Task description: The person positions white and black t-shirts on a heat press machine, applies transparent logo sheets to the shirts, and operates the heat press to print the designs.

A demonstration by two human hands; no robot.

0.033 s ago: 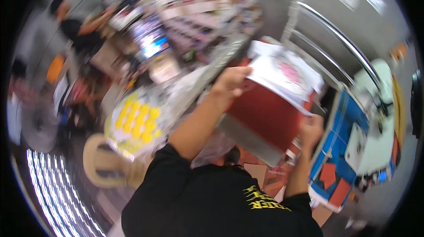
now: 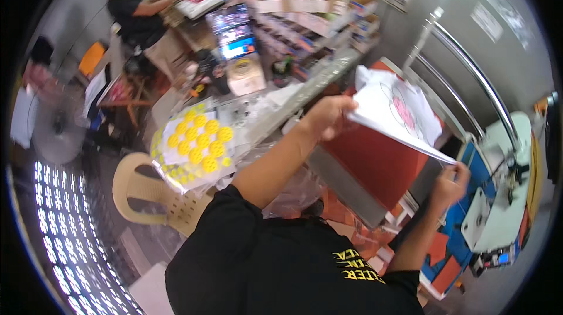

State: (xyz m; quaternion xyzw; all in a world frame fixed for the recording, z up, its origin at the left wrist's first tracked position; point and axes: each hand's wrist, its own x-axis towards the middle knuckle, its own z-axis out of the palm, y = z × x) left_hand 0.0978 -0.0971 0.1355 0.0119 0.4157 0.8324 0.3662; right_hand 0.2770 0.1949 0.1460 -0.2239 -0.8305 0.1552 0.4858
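Evidently, a white cloth (image 2: 381, 95) is held stretched above the far part of a red pad (image 2: 375, 165), with both grips clamped on it. By the left grip (image 2: 333, 117), at the pad's far left, one end of the near hem is pinched; by the right grip (image 2: 450, 186), out past the pad's right side, the other end is gripped between thumb and fingers. The cloth's long axis is laid along this taut hem, slanted from far left down to near right across the pad, while the body of the cloth is pointed away from the wearer. Whether the pad is touched by the hem cannot be told. The cloth is plain white and rumpled at its far edge, and is marked by a pink printed figure (image 2: 403, 112) ringed with a thin dark line. Right of the pad, rust-red pieces (image 2: 447, 274) are laid on a blue surface (image 2: 461, 252). Well left of the pad, yellow round pieces (image 2: 203, 142) are spread on pale sheets, beside a beige chair (image 2: 185, 206). Beyond the pad, far left, a co-worker in black (image 2: 136, 17) is seen at a white device (image 2: 200, 4).
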